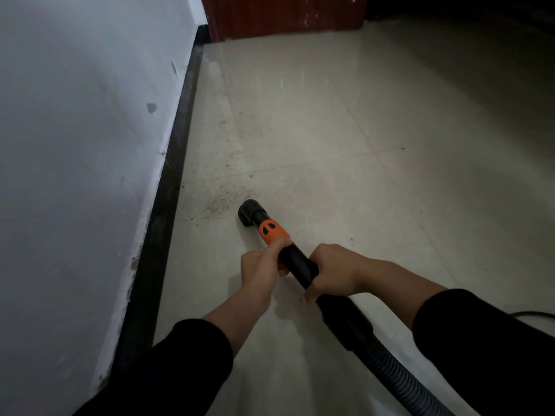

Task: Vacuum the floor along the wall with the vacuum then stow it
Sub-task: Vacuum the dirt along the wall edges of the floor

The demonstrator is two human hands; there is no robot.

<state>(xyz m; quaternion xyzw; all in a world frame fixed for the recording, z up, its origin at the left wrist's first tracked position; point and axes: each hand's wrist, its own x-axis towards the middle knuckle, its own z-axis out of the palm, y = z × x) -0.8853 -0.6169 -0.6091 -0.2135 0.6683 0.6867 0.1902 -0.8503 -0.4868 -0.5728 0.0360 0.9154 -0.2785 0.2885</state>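
Note:
A black vacuum wand [295, 261] with an orange collar [272, 231] points at the tiled floor, its round black nozzle [250, 212] low over the tiles just right of a patch of brown dust [223, 199]. My left hand [261, 264] grips the wand right behind the orange collar. My right hand [336, 270] grips it a little further back. A ribbed grey hose [396, 373] runs from the wand to the bottom right. The vacuum's body is out of view.
A white wall [75, 145] with a black skirting board [171, 187] runs along the left. More dust [240, 130] lies on the beige tiles beside it, further ahead. A red-brown wooden door [285, 16] stands at the far end. A dark cable [531, 314] lies at right.

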